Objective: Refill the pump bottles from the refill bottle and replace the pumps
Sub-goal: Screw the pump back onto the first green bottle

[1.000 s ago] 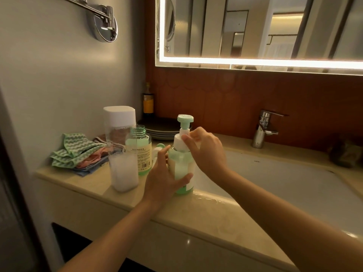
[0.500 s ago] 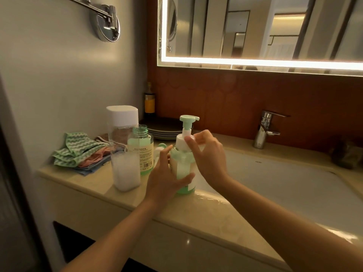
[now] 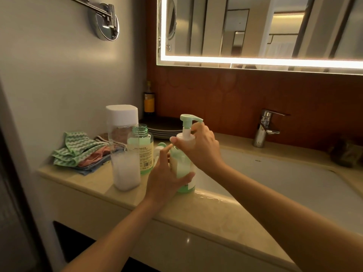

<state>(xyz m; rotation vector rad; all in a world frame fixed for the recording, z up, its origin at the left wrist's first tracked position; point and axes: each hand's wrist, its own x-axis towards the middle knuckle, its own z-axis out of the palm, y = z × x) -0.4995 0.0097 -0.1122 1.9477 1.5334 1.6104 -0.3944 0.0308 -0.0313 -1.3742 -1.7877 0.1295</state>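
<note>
Your left grip [image 3: 167, 174] curls round the pump bottle [image 3: 181, 165], upright on the surface [image 3: 196, 214]; your right grip [image 3: 202, 149] pinches the pump [image 3: 187, 122] collar (open green bottle [image 3: 144, 148] stands just beside).

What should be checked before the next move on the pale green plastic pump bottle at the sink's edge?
1. Left hand steadies the pale green plastic pump bottle: ok.
2. Right hand grips the white pump collar: ok.
3. Bottle upright on the beige stone countertop: ok.
4. Collar fully screwed down: cannot tell.
5. Clear green refill bottle capped: not ok, mouth open.
</note>
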